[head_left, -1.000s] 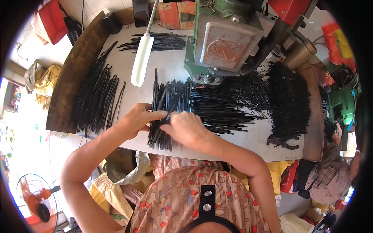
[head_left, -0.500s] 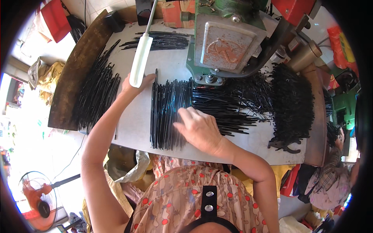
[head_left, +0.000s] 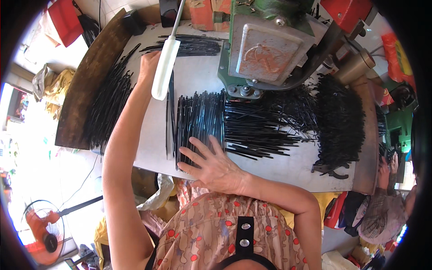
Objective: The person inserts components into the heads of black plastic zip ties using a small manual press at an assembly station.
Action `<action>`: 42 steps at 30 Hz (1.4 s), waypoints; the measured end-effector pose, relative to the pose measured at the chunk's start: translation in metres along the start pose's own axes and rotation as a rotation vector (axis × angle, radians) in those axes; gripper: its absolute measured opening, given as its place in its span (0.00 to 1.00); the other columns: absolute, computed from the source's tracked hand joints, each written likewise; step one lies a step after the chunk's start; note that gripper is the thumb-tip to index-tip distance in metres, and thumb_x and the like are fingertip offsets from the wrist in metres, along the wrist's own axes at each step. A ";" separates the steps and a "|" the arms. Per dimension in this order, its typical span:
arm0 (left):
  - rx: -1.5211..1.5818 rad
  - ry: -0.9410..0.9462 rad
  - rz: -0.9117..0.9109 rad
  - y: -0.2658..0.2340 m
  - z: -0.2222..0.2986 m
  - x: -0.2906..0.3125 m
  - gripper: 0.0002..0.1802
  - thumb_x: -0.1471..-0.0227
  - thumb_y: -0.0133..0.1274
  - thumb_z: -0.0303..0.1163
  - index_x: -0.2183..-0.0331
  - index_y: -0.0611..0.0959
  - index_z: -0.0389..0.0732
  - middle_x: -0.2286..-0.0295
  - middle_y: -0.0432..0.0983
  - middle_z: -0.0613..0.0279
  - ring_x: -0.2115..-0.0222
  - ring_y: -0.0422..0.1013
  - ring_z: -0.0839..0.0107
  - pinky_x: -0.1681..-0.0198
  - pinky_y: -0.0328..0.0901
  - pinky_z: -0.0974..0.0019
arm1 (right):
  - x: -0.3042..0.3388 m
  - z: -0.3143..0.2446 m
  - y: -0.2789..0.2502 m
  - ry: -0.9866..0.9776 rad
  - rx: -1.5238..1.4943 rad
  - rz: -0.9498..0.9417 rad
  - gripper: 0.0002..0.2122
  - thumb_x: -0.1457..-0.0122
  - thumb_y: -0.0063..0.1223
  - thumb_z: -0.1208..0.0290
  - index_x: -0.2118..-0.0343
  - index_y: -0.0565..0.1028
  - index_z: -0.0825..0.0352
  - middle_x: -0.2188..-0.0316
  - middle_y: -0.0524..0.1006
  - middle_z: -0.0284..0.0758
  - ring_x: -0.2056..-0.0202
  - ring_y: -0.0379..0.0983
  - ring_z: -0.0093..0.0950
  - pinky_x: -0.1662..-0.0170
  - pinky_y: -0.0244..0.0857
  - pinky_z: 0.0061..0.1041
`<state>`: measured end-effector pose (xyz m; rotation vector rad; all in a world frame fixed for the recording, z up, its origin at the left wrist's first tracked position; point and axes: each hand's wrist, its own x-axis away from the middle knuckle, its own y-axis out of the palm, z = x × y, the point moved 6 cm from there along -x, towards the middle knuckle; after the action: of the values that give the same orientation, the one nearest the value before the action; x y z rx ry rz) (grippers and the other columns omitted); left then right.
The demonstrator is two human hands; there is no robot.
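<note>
My right hand (head_left: 218, 168) lies with fingers spread over the near ends of a row of thin black rods (head_left: 200, 119) with small knobs at their far ends. My left hand (head_left: 149, 66) reaches forward beside the white handle (head_left: 165, 67) of a metal rod hanging over the table. That handle hides its fingertips, close to a pile of black rods (head_left: 195, 46) at the back. A few separate rods (head_left: 170, 119) stretch toward me, left of the row; whether the left hand touches them cannot be made out.
A green press with a grey cover (head_left: 270, 54) stands behind the row. More black rods lie in a left heap (head_left: 108, 108), a fanned pile (head_left: 256, 130) and a right heap (head_left: 339, 119). Pliers (head_left: 330, 170) lie near the right front edge. Another person's hands (head_left: 388, 171) show far right.
My left hand has moved forward toward the back pile. My right hand has drawn nearer to me and spread its fingers. Several rods now show left of the row.
</note>
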<state>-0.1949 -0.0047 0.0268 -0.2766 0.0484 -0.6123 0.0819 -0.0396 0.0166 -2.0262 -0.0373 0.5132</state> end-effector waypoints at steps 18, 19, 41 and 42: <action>0.557 -0.071 0.143 -0.042 0.021 0.004 0.09 0.50 0.42 0.30 0.70 0.72 0.34 0.75 0.73 0.55 0.77 0.70 0.69 0.73 0.64 0.67 | -0.015 0.023 -0.040 0.071 -0.055 0.407 0.22 0.54 0.53 0.64 0.59 0.63 0.75 0.61 0.68 0.48 0.61 0.67 0.41 0.61 0.63 0.32; 0.588 -0.102 0.129 -0.041 0.018 0.005 0.09 0.50 0.42 0.30 0.71 0.72 0.34 0.75 0.73 0.56 0.77 0.70 0.69 0.74 0.64 0.67 | -0.020 0.032 -0.042 0.172 -0.078 0.420 0.23 0.52 0.52 0.62 0.59 0.62 0.76 0.64 0.70 0.47 0.65 0.70 0.38 0.64 0.64 0.29; 0.324 -0.168 -0.032 -0.037 0.001 0.055 0.08 0.53 0.44 0.29 0.78 0.72 0.35 0.84 0.66 0.63 0.85 0.61 0.78 0.86 0.57 0.75 | -0.002 0.076 -0.027 0.769 -0.980 0.214 0.10 0.46 0.43 0.68 0.78 0.69 0.70 0.89 0.69 0.30 0.89 0.57 0.12 0.88 0.49 0.12; 0.131 -0.197 -0.087 -0.030 0.006 0.063 0.08 0.54 0.45 0.29 0.77 0.73 0.34 0.84 0.66 0.63 0.86 0.61 0.78 0.86 0.57 0.75 | 0.000 0.075 -0.023 0.799 -0.980 0.180 0.10 0.46 0.43 0.68 0.78 0.69 0.70 0.89 0.70 0.30 0.89 0.57 0.12 0.88 0.49 0.12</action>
<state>-0.1599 -0.0631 0.0428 -0.2120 -0.1934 -0.6686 0.0586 0.0340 0.0056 -3.0743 0.4630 -0.3352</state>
